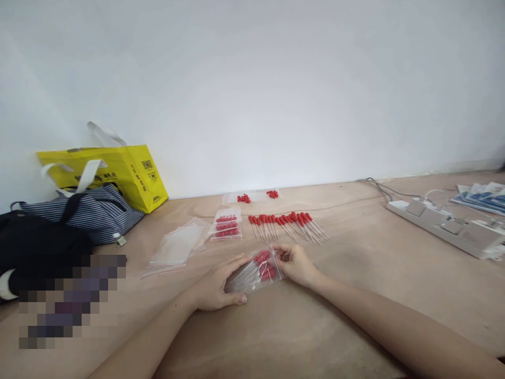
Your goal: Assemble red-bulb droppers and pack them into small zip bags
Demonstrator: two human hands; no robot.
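A clear zip bag holding several glass droppers with red rubber bulbs lies between my hands, its zip edge toward the right. My left hand curls round the bag's left end, thumb and fingers spread, touching its edges. The fingers of my right hand pinch the zip edge at the right. Beyond, a row of loose red-bulbed droppers lies on the wooden table. Filled bags overlap in a stack left of that row. Flat clear bags lie further left.
More red-bulbed droppers lie on plastic near the wall. A yellow bag, a striped bag and a black bag stand at the left. A white power strip with plugs and blue-and-white packets lie right.
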